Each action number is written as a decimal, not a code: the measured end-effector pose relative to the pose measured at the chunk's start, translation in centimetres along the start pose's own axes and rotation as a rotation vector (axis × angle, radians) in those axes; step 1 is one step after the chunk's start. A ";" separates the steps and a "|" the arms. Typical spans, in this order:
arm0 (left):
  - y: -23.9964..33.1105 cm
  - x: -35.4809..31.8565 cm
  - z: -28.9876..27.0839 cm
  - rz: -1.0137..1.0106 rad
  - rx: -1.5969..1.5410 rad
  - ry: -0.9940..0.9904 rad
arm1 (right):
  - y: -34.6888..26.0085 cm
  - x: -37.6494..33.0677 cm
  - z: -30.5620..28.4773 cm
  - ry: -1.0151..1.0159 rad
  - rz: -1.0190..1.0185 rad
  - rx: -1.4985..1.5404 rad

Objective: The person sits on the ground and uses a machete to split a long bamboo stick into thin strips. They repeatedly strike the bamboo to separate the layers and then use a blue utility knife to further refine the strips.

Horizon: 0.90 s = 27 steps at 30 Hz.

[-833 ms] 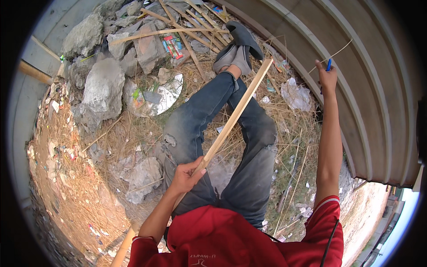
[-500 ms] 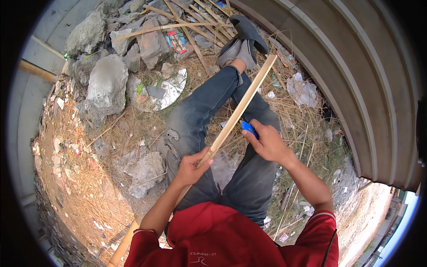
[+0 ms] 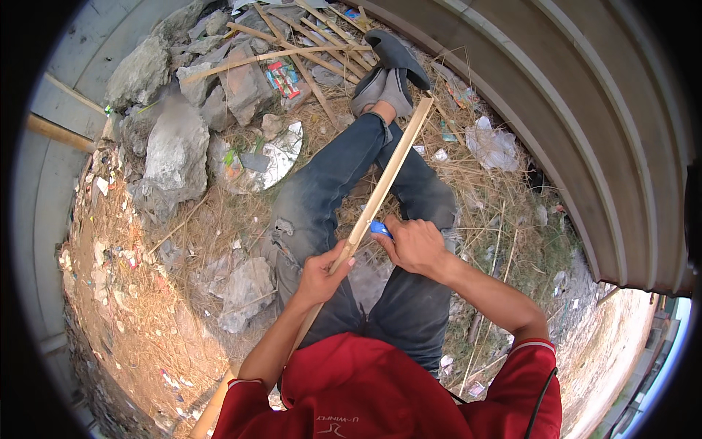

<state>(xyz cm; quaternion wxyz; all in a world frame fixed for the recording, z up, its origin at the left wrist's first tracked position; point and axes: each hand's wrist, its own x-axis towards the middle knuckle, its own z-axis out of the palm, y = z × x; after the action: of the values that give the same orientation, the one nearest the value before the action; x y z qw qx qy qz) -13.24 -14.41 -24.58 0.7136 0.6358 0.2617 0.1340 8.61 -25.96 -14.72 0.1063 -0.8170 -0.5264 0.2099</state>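
Note:
A long, pale bamboo strip [image 3: 391, 172] slants across my legs, its far end near my crossed feet. My left hand [image 3: 322, 279] is wrapped round its lower part. My right hand [image 3: 420, 246] grips a blue-handled utility knife [image 3: 380, 230], most of it covered by the fingers. The knife's front end is at the strip's right edge, just above my left hand; the blade itself is too small to make out clearly.
Broken concrete lumps [image 3: 175, 150] lie at the left. Several bamboo strips [image 3: 292, 51] are piled beyond my feet. A ribbed metal sheet [image 3: 563, 110] curves along the right. Dry grass and litter, including a white plastic bag [image 3: 491, 144], cover the ground.
My right hand has moved left and towards me, bringing the knife from beside the strip up to its edge. The strip's far end has shifted slightly left; my left hand keeps its grip.

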 end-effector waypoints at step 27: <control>1.3 -3.4 -2.2 0.031 0.152 -0.068 | 12.9 6.9 -12.8 0.449 0.249 1.027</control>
<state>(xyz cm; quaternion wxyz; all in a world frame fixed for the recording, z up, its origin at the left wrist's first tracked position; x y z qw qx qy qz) -17.12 -14.12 -22.78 0.6694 0.6965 0.2368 0.1032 27.41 -24.56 -9.97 0.5733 -0.7409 -0.2213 0.2709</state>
